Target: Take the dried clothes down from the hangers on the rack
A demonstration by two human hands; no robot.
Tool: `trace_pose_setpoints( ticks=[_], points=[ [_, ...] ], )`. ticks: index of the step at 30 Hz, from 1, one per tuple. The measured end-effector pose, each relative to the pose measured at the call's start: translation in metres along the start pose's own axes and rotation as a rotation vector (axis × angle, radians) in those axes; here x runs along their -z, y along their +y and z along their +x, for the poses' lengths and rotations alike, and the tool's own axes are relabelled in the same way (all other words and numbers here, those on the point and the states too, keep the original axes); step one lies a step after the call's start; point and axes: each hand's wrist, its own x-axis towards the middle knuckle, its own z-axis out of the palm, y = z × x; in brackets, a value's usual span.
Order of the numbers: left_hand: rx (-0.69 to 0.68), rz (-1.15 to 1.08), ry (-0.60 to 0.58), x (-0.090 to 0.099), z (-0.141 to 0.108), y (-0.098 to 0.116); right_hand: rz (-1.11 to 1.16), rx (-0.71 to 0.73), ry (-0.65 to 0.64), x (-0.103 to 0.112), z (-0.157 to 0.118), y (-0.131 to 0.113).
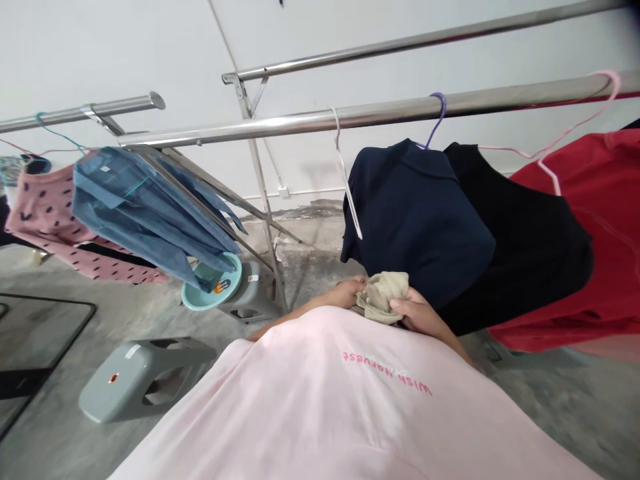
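Note:
Close in front of my chest, both hands grip a crumpled khaki cloth [383,293]. My left hand [350,291] pinches its left side, with the fingertips partly behind the fabric. On the other side, my right hand [413,308] has its thumb pressed onto the cloth. What kind of garment it is, I cannot make out. Just beyond my hands a navy collared shirt [415,213] hangs from a purple hanger [439,113]. A bare white hanger [345,170] hangs on the rail to its left.
A metal rail [290,123] crosses ahead, carrying a black top [530,247] and a red garment [613,247]. On the left rack hang a denim shirt [135,207] and a pink spotted garment [47,207]. A teal basin [193,298] and a grey stool [117,380] stand below.

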Motion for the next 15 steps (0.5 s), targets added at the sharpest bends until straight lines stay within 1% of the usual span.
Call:
trace_pose_setpoints(
  ticks=[2, 4, 5, 7, 9, 10, 11, 12, 13, 15],
  points=[
    [0.023, -0.154, -0.014, 0.0, 0.003, 0.007, -0.148, 0.144, 0.096, 0.009, -0.012, -0.016],
    [0.042, -0.254, 0.03, 0.005, 0.002, 0.012, -0.307, 0.341, 0.186, 0.021, -0.03, -0.04],
    [0.044, -0.293, 0.064, 0.009, 0.0, 0.015, -0.373, 0.457, 0.207, 0.027, -0.039, -0.055],
    [0.045, -0.369, 0.132, 0.015, -0.005, 0.018, -0.489, 0.713, 0.197, 0.041, -0.053, -0.087],
    [0.036, -0.396, 0.159, 0.018, -0.011, 0.02, -0.453, 0.967, 0.233, 0.056, -0.055, -0.121],
    [0.032, -0.388, 0.154, 0.018, -0.013, 0.02, -0.396, 1.023, 0.233, 0.064, -0.049, -0.137],
    [0.031, -0.376, 0.143, 0.018, -0.015, 0.021, -0.339, 1.05, 0.251, 0.072, -0.041, -0.15],
    [0.032, -0.362, 0.129, 0.017, -0.018, 0.021, -0.305, 1.042, 0.272, 0.08, -0.028, -0.161],
    [0.033, -0.35, 0.117, 0.015, -0.019, 0.02, -0.282, 0.996, 0.305, 0.087, -0.014, -0.169],
    [0.053, -0.332, 0.117, 0.013, -0.022, 0.017, -0.294, 0.802, 0.294, 0.096, 0.019, -0.177]
  ],
)
